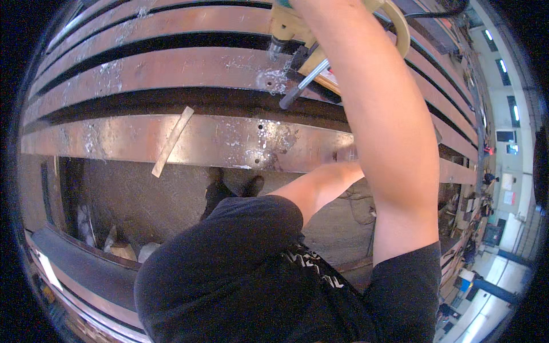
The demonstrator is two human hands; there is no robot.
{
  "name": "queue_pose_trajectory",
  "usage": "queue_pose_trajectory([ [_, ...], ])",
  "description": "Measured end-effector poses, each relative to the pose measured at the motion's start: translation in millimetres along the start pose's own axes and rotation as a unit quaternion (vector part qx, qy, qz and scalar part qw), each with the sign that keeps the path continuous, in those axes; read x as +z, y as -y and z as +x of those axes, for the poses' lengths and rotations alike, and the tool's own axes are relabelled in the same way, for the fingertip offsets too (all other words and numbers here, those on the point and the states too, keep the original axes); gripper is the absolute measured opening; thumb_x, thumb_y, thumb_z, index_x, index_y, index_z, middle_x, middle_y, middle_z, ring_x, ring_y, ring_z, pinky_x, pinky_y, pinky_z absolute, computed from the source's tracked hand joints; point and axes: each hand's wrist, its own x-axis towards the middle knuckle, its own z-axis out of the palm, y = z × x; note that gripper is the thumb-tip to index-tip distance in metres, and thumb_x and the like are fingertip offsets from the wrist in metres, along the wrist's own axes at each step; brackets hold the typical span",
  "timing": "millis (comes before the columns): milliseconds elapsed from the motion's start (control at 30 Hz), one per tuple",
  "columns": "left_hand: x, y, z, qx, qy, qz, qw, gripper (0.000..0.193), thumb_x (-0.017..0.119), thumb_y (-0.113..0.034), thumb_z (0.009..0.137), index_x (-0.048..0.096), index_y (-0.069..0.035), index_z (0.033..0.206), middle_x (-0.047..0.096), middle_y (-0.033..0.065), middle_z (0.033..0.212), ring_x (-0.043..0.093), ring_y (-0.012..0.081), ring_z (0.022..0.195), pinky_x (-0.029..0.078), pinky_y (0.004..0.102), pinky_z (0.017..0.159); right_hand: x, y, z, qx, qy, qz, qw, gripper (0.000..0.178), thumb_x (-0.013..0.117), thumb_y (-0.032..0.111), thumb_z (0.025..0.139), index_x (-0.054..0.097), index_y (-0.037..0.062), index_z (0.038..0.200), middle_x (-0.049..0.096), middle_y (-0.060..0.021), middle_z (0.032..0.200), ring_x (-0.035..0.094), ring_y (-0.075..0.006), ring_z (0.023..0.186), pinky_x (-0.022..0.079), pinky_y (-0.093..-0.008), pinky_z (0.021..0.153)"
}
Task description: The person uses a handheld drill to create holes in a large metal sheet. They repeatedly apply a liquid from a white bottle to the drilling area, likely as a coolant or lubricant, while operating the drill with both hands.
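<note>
My right arm [389, 103] reaches up across the view to a yellow drilling machine [314, 24], and its hand lies beyond the top edge. A bit of teal shows at that wrist. The machine stands over the steel beams, its silver tool end [278, 48] pointing down beside a drilled hole. A metal lever [306, 83] with a dark grip slants out below it. My left arm [320, 186] passes behind the right one, which hides the left hand. The nearest steel beam [217, 137] has two small holes, white flecks and a pale flat strip [171, 143] lying across it.
Several parallel steel beams [200, 63] run side to side, with dark gaps between them. A yellow curved handle or guard [400, 26] and a black cable [440, 12] are at the top. Behind me lies another beam [86, 274]. Plastic scraps [111, 237] sit on the floor.
</note>
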Motion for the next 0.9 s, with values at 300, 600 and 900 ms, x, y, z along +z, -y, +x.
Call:
queue_pose_trajectory([
  [300, -32.1, -6.2, -25.2, 0.027, 0.035, -0.046, 0.998, 0.069, 0.082, -0.035, 0.081, 0.054, -0.002, 0.135, 0.069, 0.0209, 0.121, 0.070, 0.0398, 0.103, 0.056, 0.0481, 0.088, 14.8, -7.6, 12.6, 0.033, -0.014, -0.072, 0.997, 0.048, 0.047, 0.034, 0.100, 0.076, -0.0033, 0.097, 0.072, -0.0285, 0.104, 0.070, -0.0442, 0.101, 0.054, -0.0495, 0.093],
  [600, -147.7, 53.0, -168.8, -0.051, -0.008, -0.271, 0.961, 0.078, 0.085, -0.039, 0.078, 0.050, 0.002, 0.135, 0.067, 0.0205, 0.120, 0.068, 0.0320, 0.107, 0.056, 0.0437, 0.092, -31.1, 29.7, 14.8, 0.088, 0.184, 0.049, 0.978, 0.057, 0.053, 0.051, 0.097, 0.077, -0.0006, 0.098, 0.075, -0.0221, 0.096, 0.071, -0.0333, 0.092, 0.055, -0.0428, 0.085],
  [900, -271.0, 79.9, -268.0, -0.113, -0.033, -0.337, 0.934, 0.087, 0.081, -0.045, 0.089, 0.040, 0.001, 0.151, 0.059, 0.0139, 0.137, 0.056, 0.0231, 0.124, 0.047, 0.0375, 0.105, -44.2, 42.5, 39.3, 0.240, 0.384, -0.031, 0.891, 0.061, 0.056, 0.062, 0.095, 0.077, 0.0089, 0.118, 0.077, -0.0130, 0.095, 0.072, -0.0241, 0.090, 0.056, -0.0396, 0.081],
])
